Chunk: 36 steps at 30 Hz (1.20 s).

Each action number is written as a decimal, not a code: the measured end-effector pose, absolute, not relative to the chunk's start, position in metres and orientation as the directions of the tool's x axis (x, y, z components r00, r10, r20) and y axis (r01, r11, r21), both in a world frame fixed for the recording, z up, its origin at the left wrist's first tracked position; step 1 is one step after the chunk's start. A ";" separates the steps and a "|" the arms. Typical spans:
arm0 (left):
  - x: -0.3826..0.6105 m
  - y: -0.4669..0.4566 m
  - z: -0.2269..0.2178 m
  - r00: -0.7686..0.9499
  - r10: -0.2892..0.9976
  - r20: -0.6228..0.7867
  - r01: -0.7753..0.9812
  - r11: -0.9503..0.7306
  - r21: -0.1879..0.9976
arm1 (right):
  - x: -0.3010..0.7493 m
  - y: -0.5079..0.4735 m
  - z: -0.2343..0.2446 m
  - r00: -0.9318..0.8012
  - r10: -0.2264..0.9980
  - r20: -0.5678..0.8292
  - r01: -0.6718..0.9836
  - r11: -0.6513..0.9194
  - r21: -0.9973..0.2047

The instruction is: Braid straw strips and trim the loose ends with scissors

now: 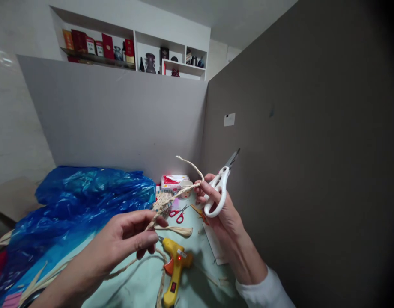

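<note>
A pale twisted cord (174,197), like plant-fibre rope, stretches between my two hands above the table. My left hand (123,239) pinches it between thumb and fingers, and more cord trails down below. At the other end, my right hand (227,218) grips the cord with thumb and forefinger, its loose tip curving up and left. That same hand also holds white-handled scissors (225,175), blades pointing up and away from the cord. Under the hands lies a yellow glue gun (176,267) with a red light lit. A flat fibre strip (179,231) shows beside my left fingers.
Red-handled scissors (180,218) and an orange-handled tool (197,209) lie farther back on the pale green table (135,286). Behind are a red-and-white packet (173,182) and a woven piece (161,200). Blue plastic sheeting (97,188) covers the left. A grey partition (296,171) rises at right.
</note>
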State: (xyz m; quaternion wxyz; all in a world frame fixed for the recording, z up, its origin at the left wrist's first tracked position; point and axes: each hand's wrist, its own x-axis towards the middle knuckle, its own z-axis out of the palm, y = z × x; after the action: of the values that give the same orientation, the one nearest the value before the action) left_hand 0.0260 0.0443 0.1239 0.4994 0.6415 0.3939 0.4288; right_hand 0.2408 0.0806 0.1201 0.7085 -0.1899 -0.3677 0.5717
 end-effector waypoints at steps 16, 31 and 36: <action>0.018 0.032 0.134 0.352 0.918 0.182 0.343 -0.308 0.888 | 0.238 0.089 0.109 -0.087 0.911 0.402 -0.554 0.291 -0.780; 0.027 0.027 0.133 0.286 0.902 0.325 0.536 -0.431 0.726 | 0.237 0.084 0.113 0.041 0.927 0.373 -0.592 0.323 -0.738; 0.030 0.027 0.126 0.275 0.887 0.372 0.551 -0.462 0.695 | 0.236 0.089 0.109 0.074 0.921 0.383 -0.584 0.352 -0.732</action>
State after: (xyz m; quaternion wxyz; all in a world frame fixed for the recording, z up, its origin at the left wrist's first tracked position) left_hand 0.0296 0.0272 0.1259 0.2220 0.7669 0.4687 0.3781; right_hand 0.2363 0.0892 0.1087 0.7053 -0.1995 -0.4224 0.5333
